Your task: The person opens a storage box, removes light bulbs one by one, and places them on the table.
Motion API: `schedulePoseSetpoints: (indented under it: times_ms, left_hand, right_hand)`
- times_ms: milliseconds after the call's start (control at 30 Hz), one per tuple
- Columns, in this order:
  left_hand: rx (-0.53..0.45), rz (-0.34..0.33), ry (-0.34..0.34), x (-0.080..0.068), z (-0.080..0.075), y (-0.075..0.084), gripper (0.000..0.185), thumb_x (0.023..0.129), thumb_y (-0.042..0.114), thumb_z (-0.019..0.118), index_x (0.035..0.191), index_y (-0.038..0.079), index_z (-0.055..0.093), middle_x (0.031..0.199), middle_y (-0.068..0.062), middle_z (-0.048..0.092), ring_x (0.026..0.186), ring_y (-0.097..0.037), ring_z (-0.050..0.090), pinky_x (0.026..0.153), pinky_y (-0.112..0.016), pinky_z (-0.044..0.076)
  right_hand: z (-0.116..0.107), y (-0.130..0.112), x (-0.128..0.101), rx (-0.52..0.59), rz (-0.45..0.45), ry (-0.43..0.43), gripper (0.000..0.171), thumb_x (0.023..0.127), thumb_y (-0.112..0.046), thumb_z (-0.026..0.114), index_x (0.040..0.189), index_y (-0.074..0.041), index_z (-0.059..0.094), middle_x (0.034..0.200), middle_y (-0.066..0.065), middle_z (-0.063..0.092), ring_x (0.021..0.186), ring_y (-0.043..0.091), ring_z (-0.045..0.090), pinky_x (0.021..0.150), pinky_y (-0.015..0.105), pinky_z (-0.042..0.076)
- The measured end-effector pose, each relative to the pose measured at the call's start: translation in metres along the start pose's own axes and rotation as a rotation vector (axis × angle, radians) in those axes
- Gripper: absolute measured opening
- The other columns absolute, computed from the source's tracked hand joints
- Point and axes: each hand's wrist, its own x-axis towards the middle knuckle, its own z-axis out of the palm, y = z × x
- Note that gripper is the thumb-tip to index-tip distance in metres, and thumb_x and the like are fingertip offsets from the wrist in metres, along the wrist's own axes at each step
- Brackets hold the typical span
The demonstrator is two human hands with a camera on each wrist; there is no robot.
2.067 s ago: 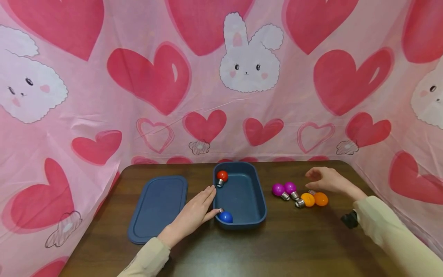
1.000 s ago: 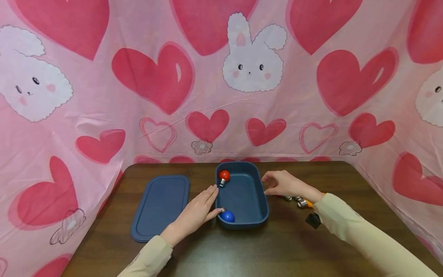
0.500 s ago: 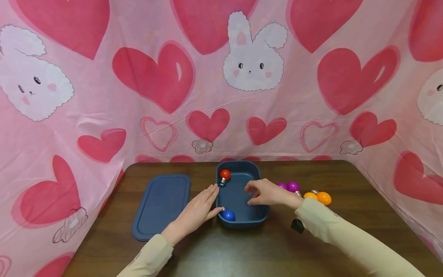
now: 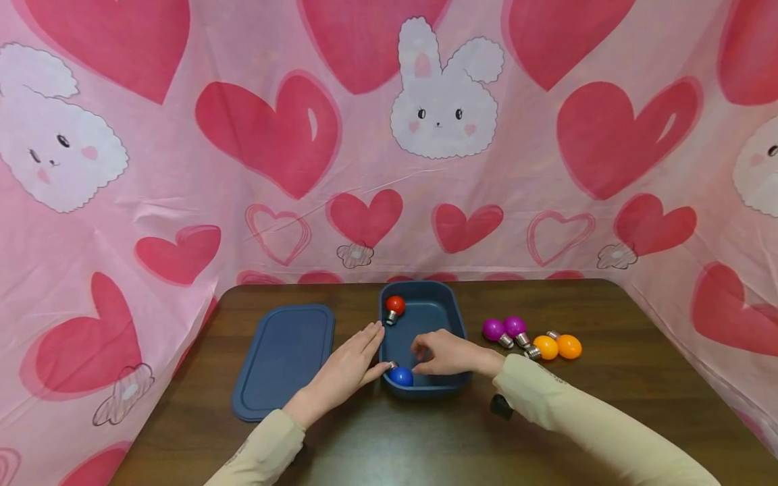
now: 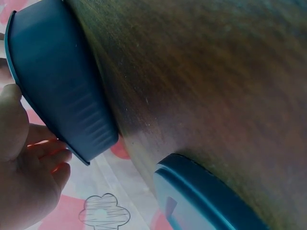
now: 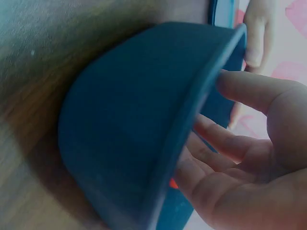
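Observation:
My left hand (image 4: 342, 364) rests at the left rim of a dark blue box (image 4: 467, 381), its fingers straight and its thumb over the edge. In the left wrist view its fingertips touch the rim. Inside the box, a blue light bulb (image 4: 402, 376) lies in the near left corner and a red light bulb (image 4: 396, 305) in the far left one. My right hand (image 4: 446, 352) reaches over the right rim, fingers loosely bent, thumb apart from them, close to the blue bulb. No bulb shows between its fingers in the right wrist view (image 6: 240, 139).
A dark blue lid (image 4: 282, 361) lies flat on the wooden table (image 4: 389, 445), left of the box. To the right lie two purple light bulbs (image 4: 494, 329) and two orange light bulbs (image 4: 569, 346). A pink cloth (image 4: 365, 169) with hearts and rabbits hangs behind.
My right hand has moved left from beside the orange bulbs, over the box's right rim, then down and nearer to the blue bulb. My left hand and the bulbs have stayed put.

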Motion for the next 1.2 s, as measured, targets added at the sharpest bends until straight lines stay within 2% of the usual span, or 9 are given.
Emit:
schedulePoseSetpoints:
  times_ms: [333,700,1200]
  left_hand:
    - [0.004,0.005,-0.012,0.000,0.002,-0.001,0.064,0.082,0.049,0.037,0.130,0.007,0.025,0.131,-0.011,0.027,0.117,-0.020,0.027,0.091,-0.033,0.027]
    - [0.002,0.018,-0.004,0.000,0.000,0.000,0.063,0.082,0.046,0.040,0.129,0.005,0.027,0.130,-0.013,0.028,0.117,-0.020,0.027,0.091,-0.034,0.028]
    - [0.022,0.034,0.020,0.001,0.001,-0.001,0.063,0.082,0.045,0.041,0.128,0.004,0.030,0.129,-0.013,0.030,0.117,-0.019,0.027,0.091,-0.034,0.028]
  right_hand:
    - [0.013,-0.011,0.010,0.038,0.078,-0.066,0.040,0.074,-0.034,0.059,0.098,-0.002,0.057,0.075,-0.006,0.058,0.063,0.001,0.051,0.057,0.017,0.043]
    - [0.019,-0.015,0.018,-0.022,0.089,-0.058,0.035,0.072,-0.036,0.060,0.088,-0.005,0.061,0.066,-0.009,0.054,0.056,0.002,0.049,0.051,0.017,0.041]
    - [0.016,-0.019,0.019,0.002,0.129,-0.085,0.034,0.071,-0.034,0.062,0.090,-0.005,0.062,0.075,-0.006,0.059,0.064,0.001,0.052,0.057,0.017,0.044]
